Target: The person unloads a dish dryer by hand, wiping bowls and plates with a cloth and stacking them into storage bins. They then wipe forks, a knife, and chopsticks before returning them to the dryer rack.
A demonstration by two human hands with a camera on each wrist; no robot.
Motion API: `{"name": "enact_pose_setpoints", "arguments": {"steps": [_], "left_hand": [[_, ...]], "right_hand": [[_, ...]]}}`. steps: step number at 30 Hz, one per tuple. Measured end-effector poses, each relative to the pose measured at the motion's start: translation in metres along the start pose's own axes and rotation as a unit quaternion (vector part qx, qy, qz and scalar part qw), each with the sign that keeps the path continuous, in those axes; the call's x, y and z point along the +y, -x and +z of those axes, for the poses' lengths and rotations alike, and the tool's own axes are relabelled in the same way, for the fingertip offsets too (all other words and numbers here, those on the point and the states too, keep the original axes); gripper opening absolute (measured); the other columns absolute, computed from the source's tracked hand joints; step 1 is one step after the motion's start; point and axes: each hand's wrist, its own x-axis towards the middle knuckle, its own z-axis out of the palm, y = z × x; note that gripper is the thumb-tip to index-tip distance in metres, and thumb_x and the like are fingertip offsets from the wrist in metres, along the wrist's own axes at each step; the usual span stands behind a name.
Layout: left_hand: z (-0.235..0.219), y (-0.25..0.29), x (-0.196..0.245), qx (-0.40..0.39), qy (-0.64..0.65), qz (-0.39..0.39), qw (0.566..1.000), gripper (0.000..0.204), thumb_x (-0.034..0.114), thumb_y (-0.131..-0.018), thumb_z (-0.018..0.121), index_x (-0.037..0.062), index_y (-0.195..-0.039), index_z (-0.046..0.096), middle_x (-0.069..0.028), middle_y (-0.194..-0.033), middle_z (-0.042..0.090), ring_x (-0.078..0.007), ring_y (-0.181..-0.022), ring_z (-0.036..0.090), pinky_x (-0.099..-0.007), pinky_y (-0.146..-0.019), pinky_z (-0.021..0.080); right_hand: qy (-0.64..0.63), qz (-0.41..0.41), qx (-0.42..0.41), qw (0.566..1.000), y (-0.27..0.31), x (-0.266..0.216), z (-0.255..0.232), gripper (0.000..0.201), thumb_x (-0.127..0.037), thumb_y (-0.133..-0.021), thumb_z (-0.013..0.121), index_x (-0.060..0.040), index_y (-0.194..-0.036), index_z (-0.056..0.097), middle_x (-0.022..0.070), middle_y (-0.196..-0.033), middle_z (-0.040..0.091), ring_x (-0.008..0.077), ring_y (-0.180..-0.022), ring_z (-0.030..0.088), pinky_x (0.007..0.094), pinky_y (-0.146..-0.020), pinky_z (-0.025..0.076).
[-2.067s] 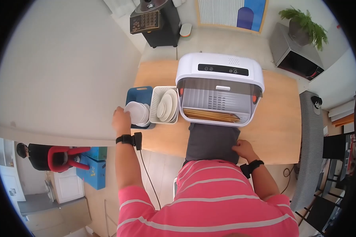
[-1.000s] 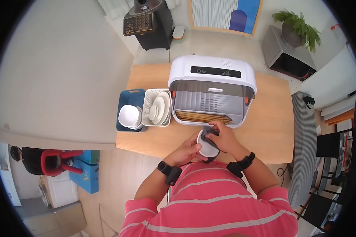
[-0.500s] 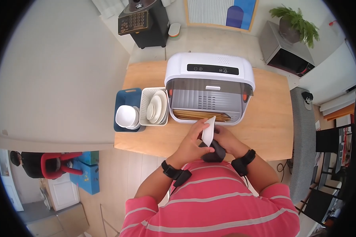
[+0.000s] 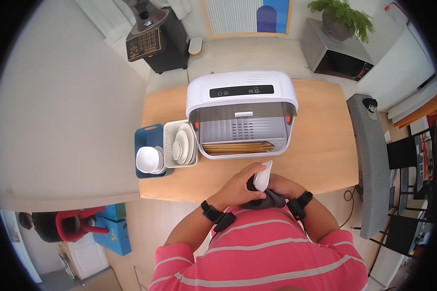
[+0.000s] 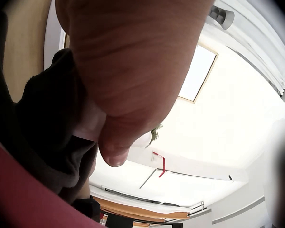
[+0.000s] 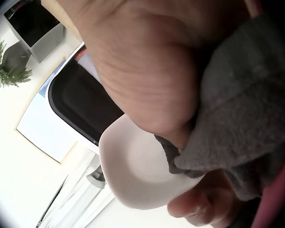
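Observation:
My left hand (image 4: pixel 240 188) grips a white squarish bowl (image 4: pixel 263 177) by its edge, tipped on its side in front of my torso. The right wrist view shows the bowl's smooth inside, with the left fingertips at its lower rim. A dark grey cloth (image 6: pixel 247 95) is bunched against the bowl, and my right hand (image 4: pixel 283 186) holds it there; its fingers are mostly hidden behind bowl and cloth. On the table, a blue basket (image 4: pixel 150 130) contains several white bowls (image 4: pixel 148 159), beside a white basket (image 4: pixel 169 130) of white plates (image 4: pixel 183 143).
Beyond my hands stands a white dish cabinet (image 4: pixel 240 87), its tinted lid raised, with wooden chopsticks (image 4: pixel 238 148) along its front. The wooden table (image 4: pixel 320 140) reaches right of it. A microwave (image 4: pixel 337 53) bearing a plant stands behind; another person (image 4: pixel 43 226) sits at far left.
My left hand has brought the bowl from the blue basket to my torso and turned it on its side. The cloth, earlier spread flat before me, is now bunched against it.

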Motion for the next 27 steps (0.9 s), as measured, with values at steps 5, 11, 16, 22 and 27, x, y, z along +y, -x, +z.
{"name": "enact_pose_setpoints", "arguments": {"steps": [5,11,16,22,27], "left_hand": [[-0.011,-0.041,-0.007,0.027,0.052,-0.042,0.997,0.092,0.014,-0.076,0.09,0.0044,-0.153,0.041,-0.0179,-0.152,0.048,-0.0328,-0.137,0.053,-0.0421,-0.111,0.046],[-0.038,-0.128,-0.05,0.149,-0.351,-0.007,0.924,0.084,0.032,-0.075,0.089,0.0038,-0.142,0.049,-0.0254,-0.14,0.057,-0.0393,-0.127,0.059,-0.0451,-0.104,0.05],[-0.049,-0.193,-0.074,0.011,-0.426,-0.121,0.897,0.065,0.025,-0.079,0.085,0.0072,-0.133,0.054,-0.022,-0.131,0.061,-0.0396,-0.12,0.062,-0.0478,-0.099,0.051],[-0.064,-0.221,-0.155,0.027,-0.326,-0.101,0.939,0.065,0.017,-0.087,0.075,0.011,-0.146,0.048,-0.0235,-0.132,0.059,-0.0379,-0.125,0.056,-0.0494,-0.107,0.043],[-0.075,-0.233,-0.147,0.049,-0.359,-0.088,0.928,0.063,0.017,-0.086,0.075,0.0108,-0.144,0.05,-0.0228,-0.13,0.06,-0.0373,-0.123,0.057,-0.0498,-0.107,0.043]], "right_hand": [[-0.048,-0.013,0.195,0.98,0.022,0.025,-0.041,0.038,-0.019,-0.106,0.058,0.0042,-0.135,0.059,0.0124,-0.126,0.068,0.0195,-0.108,0.067,0.0327,-0.095,0.054],[0.052,-0.003,0.405,0.913,0.044,0.102,-0.101,0.033,-0.022,-0.099,0.067,0.0023,-0.122,0.069,0.0119,-0.11,0.074,0.0196,-0.098,0.07,0.0341,-0.087,0.055],[0.17,-0.04,0.471,0.865,0.045,0.116,-0.101,0.032,-0.024,-0.092,0.073,-0.0005,-0.114,0.073,0.0127,-0.099,0.077,0.0215,-0.091,0.073,0.0356,-0.082,0.056],[0.168,-0.05,0.469,0.866,0.042,0.117,-0.107,0.032,-0.024,-0.091,0.074,-0.0003,-0.113,0.073,0.0139,-0.1,0.077,0.0217,-0.091,0.073,0.036,-0.082,0.056],[0.174,-0.045,0.468,0.865,0.042,0.121,-0.109,0.031,-0.023,-0.091,0.074,-0.0004,-0.112,0.073,0.0133,-0.099,0.077,0.0215,-0.09,0.073,0.036,-0.082,0.056]]}}
